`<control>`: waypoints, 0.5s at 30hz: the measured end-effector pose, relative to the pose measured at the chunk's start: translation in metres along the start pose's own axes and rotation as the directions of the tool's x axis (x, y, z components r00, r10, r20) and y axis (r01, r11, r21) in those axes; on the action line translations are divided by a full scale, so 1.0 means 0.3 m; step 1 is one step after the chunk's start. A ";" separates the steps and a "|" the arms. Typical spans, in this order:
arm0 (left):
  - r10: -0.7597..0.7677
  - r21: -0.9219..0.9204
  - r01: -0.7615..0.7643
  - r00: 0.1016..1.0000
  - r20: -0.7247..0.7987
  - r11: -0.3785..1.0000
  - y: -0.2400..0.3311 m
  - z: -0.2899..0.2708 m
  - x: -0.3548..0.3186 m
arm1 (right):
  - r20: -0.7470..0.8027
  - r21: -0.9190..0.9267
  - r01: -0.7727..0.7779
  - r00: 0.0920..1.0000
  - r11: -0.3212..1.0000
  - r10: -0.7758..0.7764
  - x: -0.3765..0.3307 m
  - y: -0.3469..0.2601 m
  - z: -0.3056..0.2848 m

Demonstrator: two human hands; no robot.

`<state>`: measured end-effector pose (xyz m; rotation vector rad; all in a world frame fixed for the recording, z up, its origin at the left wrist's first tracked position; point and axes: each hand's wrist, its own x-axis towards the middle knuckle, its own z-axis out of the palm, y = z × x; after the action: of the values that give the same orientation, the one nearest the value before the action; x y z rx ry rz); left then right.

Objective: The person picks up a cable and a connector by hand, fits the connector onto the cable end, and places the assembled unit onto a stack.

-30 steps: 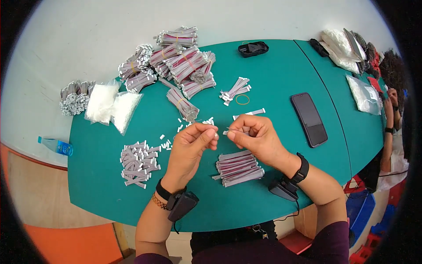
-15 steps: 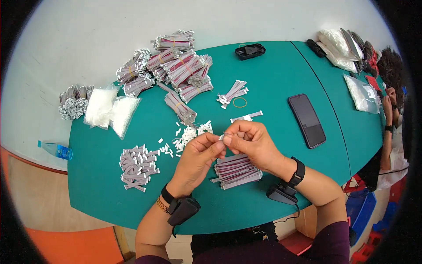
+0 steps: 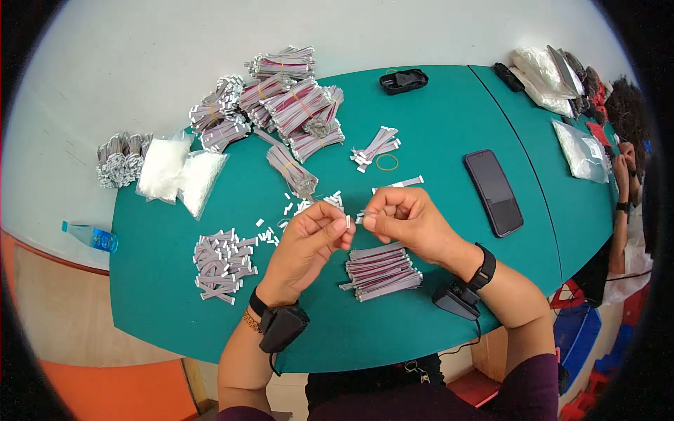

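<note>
Both hands meet above the teal oval counter [image 3: 449, 119]; the left hand [image 3: 309, 242] pinches a small white plastic connector piece [image 3: 348, 222] at its fingertips; the right hand [image 3: 407, 221] is closed on a thin grey ribbon-cable strip [image 3: 366, 212], its end just beside the piece; below them lies a stack of grey ribbon strips [image 3: 382, 270]; a black phone [image 3: 493, 191] rests to the right.

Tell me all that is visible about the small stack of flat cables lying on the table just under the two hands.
The stack of flat cables is a loose pile of short grey ribbon strips with pinkish lines and pale ends. They lie roughly parallel, tilted slightly, flat on the green table near its front edge. The left hand and right hand hover just above it, pinching one small piece between them. Nothing binds the pile, and no hand clearly touches it.
</note>
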<state>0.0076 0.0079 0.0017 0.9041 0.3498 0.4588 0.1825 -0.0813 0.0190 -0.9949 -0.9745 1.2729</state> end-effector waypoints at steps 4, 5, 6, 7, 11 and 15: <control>0.005 0.003 -0.004 1.000 -0.030 1.000 0.013 0.019 -0.006 | 0.036 -0.040 -0.013 0.999 0.999 0.014 -0.001 -0.002 0.004; 0.004 0.003 -0.003 0.999 -0.032 1.000 0.011 0.018 -0.006 | 0.040 -0.044 -0.013 0.999 0.999 0.015 -0.001 -0.002 0.005; 0.013 0.014 -0.013 0.999 -0.036 1.000 0.007 0.018 -0.006 | 0.045 -0.049 -0.014 0.999 0.999 0.016 -0.001 -0.003 0.007; 0.023 0.024 -0.022 0.999 -0.040 0.999 0.003 0.018 -0.005 | 0.049 -0.053 -0.014 0.999 0.998 0.017 -0.001 -0.003 0.008; 0.036 0.042 -0.034 0.998 -0.060 0.999 0.005 0.026 -0.007 | 0.061 -0.065 -0.047 0.997 0.997 0.051 -0.005 -0.005 0.011; 0.039 0.048 -0.036 0.998 -0.058 0.998 0.008 0.030 -0.008 | 0.050 -0.086 -0.033 0.998 0.996 0.037 -0.007 -0.006 0.011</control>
<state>0.0095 0.0018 0.0090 0.9451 0.3990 0.5144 0.1797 -0.0833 0.0218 -1.0531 -1.0628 1.3008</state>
